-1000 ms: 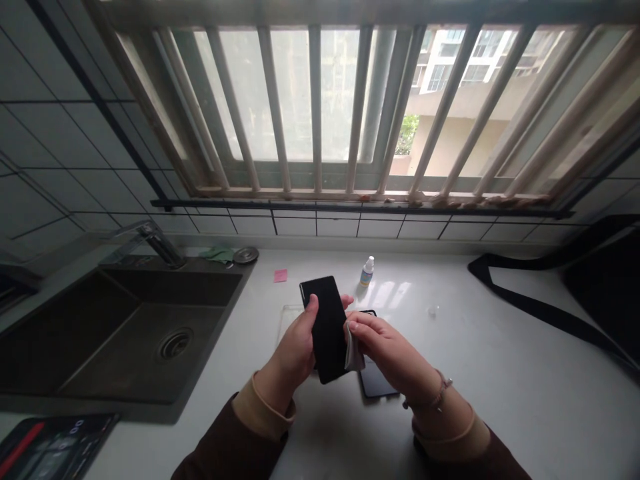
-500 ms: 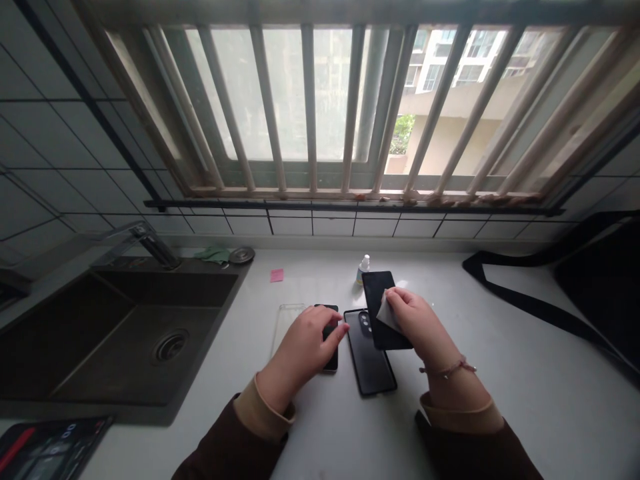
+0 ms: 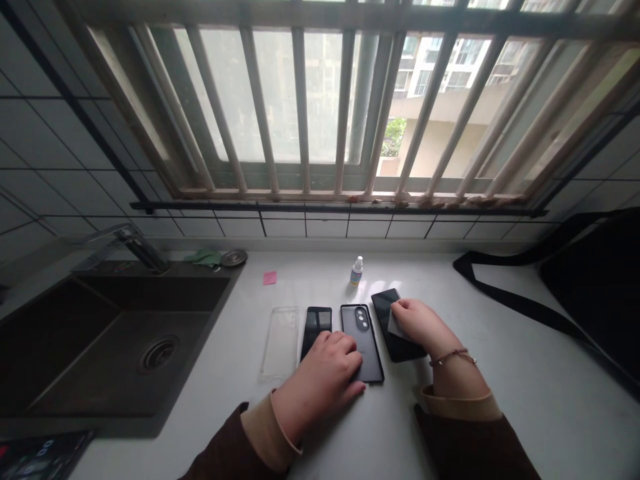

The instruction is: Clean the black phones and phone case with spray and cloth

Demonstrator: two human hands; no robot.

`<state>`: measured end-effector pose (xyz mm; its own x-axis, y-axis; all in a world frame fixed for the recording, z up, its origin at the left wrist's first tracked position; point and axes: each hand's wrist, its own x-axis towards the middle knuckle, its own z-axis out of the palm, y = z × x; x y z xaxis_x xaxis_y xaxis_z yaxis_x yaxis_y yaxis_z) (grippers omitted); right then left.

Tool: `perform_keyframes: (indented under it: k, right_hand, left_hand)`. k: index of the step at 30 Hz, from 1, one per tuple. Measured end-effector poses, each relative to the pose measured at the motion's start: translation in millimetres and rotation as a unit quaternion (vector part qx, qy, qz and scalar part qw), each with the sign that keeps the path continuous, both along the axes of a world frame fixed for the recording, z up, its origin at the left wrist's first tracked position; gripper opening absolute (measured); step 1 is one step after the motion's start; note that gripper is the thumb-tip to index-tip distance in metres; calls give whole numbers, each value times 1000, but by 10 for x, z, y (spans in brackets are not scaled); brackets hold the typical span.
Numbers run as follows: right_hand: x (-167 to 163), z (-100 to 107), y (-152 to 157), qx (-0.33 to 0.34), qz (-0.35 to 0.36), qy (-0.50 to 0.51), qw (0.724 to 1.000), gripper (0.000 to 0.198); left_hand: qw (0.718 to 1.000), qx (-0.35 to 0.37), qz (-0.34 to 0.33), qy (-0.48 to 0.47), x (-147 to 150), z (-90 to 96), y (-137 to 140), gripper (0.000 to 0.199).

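Observation:
My right hand [image 3: 417,321] pinches a small white wipe [image 3: 397,327] and presses it on the dark face of a black phone [image 3: 387,303], which lies tilted on the counter. My left hand [image 3: 327,367] is loosely curled, thumb apart, over the lower left edge of a black phone case [image 3: 367,347]; whether its fingertips touch the case I cannot tell. It also covers the lower part of a second, smaller phone [image 3: 317,323]. Left of that lies a clear phone case [image 3: 280,343].
Behind the phones stands a small white bottle [image 3: 357,271]. A pink sticky note [image 3: 270,277] lies further left. A dark sink [image 3: 195,360] with a faucet [image 3: 145,248] takes up the left side. A black bag strap [image 3: 500,290] lies at right, below the barred window [image 3: 323,113].
The phone under the wipe has moved down and right, off the black case. My left hand has moved right and down, toward the case, which now lies straighter. The view has shifted slightly.

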<state>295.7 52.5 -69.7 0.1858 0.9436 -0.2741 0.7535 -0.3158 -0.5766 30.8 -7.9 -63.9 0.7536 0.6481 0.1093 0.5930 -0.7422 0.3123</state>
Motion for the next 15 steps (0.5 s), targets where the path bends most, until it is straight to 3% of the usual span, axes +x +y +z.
perform_keyframes:
  k: [15]
  right_hand:
    - [-102, 0, -9, -18, 25, -61, 998, 35]
  left_hand:
    - [999, -20, 40, -14, -31, -19, 46, 23]
